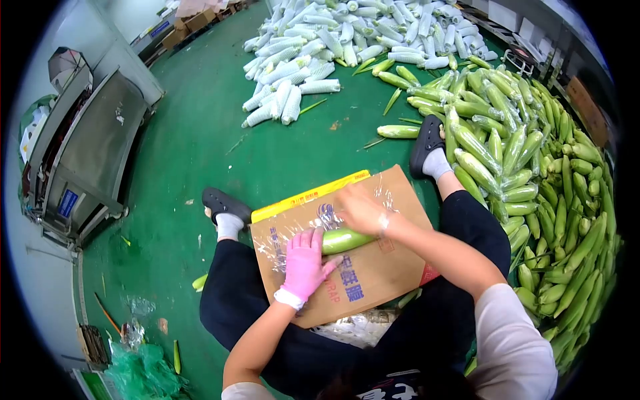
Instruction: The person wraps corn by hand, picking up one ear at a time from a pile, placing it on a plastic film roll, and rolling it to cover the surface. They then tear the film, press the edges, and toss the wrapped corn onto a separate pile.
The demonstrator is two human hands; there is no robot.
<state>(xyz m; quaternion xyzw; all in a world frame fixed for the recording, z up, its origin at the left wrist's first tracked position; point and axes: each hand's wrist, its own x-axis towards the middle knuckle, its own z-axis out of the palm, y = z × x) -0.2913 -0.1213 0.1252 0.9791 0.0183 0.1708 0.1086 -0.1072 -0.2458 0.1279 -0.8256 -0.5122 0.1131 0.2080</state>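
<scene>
A green ear of corn in its husk [347, 241] lies across a printed cardboard sheet [393, 260] on my lap. My left hand [305, 265], in a pink glove, is closed over the corn's left end. Above the corn's right part is my right hand [363, 210], bare and blurred by motion; its fingers cannot be made out clearly. Clear plastic film [270, 245] glints on the cardboard on both sides of the corn. Along the cardboard's far edge runs a yellow printed strip [310, 195].
A large heap of green ears of corn [567, 220] spreads to my right, with film-wrapped ears [477, 150] on its near side. Ears in white net sleeves [320, 50] are piled ahead. A metal cart [100, 147] stands left; green plastic [143, 370] lies at lower left.
</scene>
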